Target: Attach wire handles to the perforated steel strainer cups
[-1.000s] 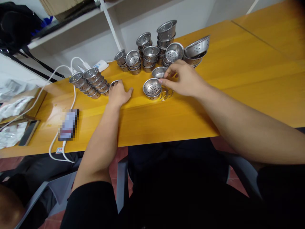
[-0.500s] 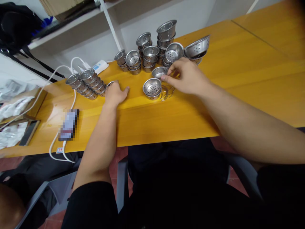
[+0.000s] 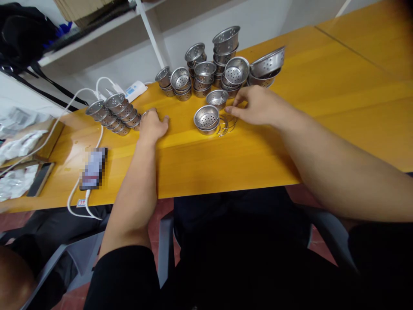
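Observation:
My left hand [image 3: 152, 125] rests against the right side of the stacked perforated metal cups [image 3: 118, 110]. Its thumb sticks out to the right; the other fingertips are hidden, and part of a cup rim shows beside them. My right hand [image 3: 256, 105] hovers at the right of a shallow perforated cup [image 3: 217, 99], thumb and forefinger apart, with nothing visible between them. Just below its fingertips, thin curved wires [image 3: 228, 125] lie on the table. Two nested perforated cups [image 3: 206, 118] stand left of the wires.
Several more stacks of perforated cups [image 3: 204, 73] stand along the back of the yellow table [image 3: 209, 163]. Larger tilted bowls [image 3: 267, 62] lean at the right. A phone [image 3: 93, 168] on a white cable and a power strip [image 3: 135, 89] are at the left.
My left hand has slid left, and the left cup stacks have shifted left with it. My right hand has drawn back a little to the right, away from the shallow cup.

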`<state>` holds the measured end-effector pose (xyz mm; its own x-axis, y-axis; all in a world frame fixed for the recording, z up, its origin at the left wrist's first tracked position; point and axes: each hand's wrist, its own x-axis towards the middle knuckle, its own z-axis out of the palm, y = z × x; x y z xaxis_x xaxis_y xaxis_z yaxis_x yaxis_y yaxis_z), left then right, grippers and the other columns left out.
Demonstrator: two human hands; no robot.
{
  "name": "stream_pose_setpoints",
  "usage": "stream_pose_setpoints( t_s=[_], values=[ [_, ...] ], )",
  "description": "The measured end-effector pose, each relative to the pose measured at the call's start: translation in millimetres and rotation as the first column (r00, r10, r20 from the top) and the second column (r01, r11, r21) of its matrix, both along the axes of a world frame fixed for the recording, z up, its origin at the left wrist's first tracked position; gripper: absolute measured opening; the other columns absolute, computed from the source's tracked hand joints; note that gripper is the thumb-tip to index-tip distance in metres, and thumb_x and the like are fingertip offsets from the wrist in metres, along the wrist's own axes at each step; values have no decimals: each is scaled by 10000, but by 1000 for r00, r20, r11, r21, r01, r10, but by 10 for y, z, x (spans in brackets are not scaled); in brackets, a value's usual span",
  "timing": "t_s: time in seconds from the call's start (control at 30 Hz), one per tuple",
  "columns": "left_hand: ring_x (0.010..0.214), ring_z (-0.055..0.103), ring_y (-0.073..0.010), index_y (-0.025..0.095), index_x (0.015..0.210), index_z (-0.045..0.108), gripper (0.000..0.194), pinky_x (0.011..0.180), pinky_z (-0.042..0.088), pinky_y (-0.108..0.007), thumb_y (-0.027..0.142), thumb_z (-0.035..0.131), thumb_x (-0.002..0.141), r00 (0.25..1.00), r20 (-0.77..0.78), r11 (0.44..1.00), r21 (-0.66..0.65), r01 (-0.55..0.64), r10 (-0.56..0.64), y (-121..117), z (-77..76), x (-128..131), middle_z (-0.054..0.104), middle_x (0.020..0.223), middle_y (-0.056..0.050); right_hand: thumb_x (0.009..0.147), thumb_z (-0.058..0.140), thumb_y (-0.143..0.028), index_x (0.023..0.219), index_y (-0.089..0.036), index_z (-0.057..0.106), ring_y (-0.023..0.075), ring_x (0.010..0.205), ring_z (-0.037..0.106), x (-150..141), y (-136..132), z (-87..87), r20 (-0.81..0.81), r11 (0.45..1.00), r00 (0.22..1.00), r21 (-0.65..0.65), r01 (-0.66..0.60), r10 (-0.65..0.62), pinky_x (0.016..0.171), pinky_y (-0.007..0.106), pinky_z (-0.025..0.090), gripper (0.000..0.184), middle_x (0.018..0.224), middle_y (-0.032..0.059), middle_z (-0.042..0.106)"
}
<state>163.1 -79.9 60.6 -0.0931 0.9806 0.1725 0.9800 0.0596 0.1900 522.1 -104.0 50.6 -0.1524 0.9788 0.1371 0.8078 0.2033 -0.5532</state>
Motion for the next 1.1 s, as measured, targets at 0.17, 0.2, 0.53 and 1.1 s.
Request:
stream_pose_setpoints(
  t_s=[0.17, 0.2, 0.53, 1.1],
  values=[
    [1635, 671, -461, 135, 1573, 711, 549, 1468, 495, -650, 491, 744, 1157, 957, 184, 954, 241, 176, -223, 46, -64, -23, 739, 1640, -270, 1056, 888, -371, 1022, -229, 756, 386, 1036, 790, 13, 19, -7, 153, 997, 986, -61, -54, 63, 939, 536, 627, 197, 1086, 147, 827],
    [1644, 666, -444, 161, 1579, 695, 620, 1477, 483, -633, 613, 736, 1156, 917, 219, 923, 275, 271, -334, 37, -81, 11, 731, 1654, -252, 1060, 876, -369, 1000, -233, 738, 387, 1044, 793, 14, 25, -12, 181, 994, 980, -85, -72, 86, 931, 531, 623, 203, 1098, 147, 834],
    [1606, 690, -415, 229, 1554, 669, 1009, 1436, 536, -571, 920, 932, 867, 641, 386, 745, 258, 615, -663, -89, -444, 609, 727, 1680, -204, 1177, 645, -439, 1237, -271, 775, 406, 1288, 743, -90, -126, 115, 89, 997, 994, 19, -68, 66, 1186, 538, 585, 221, 1426, 180, 819],
    [1846, 421, -440, 362, 1718, 539, 792, 1519, 446, -648, 609, 875, 1044, 784, 107, 779, 256, 572, -611, -393, -88, 769, 562, 1783, -118, 1128, 662, -408, 1007, -277, 726, 348, 1153, 684, -528, -248, -105, -240, 788, 776, 398, -469, 583, 1111, 553, 571, 190, 1191, 121, 708]
  ],
)
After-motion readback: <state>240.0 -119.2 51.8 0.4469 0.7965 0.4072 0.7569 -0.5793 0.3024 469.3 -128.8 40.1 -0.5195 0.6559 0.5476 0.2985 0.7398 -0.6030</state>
